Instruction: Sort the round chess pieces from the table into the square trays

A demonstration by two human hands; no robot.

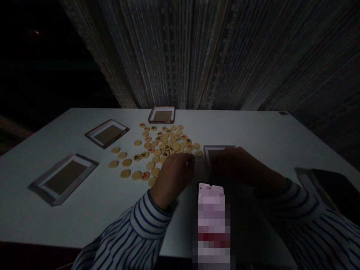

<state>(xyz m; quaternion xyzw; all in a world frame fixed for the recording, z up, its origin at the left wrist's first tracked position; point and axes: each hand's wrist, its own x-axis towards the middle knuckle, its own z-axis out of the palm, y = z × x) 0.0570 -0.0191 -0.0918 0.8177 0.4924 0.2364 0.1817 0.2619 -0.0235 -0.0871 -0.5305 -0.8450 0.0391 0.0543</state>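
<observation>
We held our left hand (174,174) at the near right edge of the spread of round pieces (165,154), its fingers curled inward; whether they gripped a piece, we could not tell. Our right hand (236,163) was positioned over the right-hand tray (219,146), back of the hand upward; its fingers were in shadow, and we could not determine whether they were closed or holding anything. One loose disc (199,153) lay flat on the white table (247,129), between the left fingertips and the tray, just beyond those fingertips and slightly to their right. The left hand was the nearer of the two to this disc and to the main group. Being round, the disc presented no long axis. The remaining pieces extended away from us and to the left, some showing red or black characters. A lit phone (212,217) lay between our forearms, its long axis pointing away from us.
</observation>
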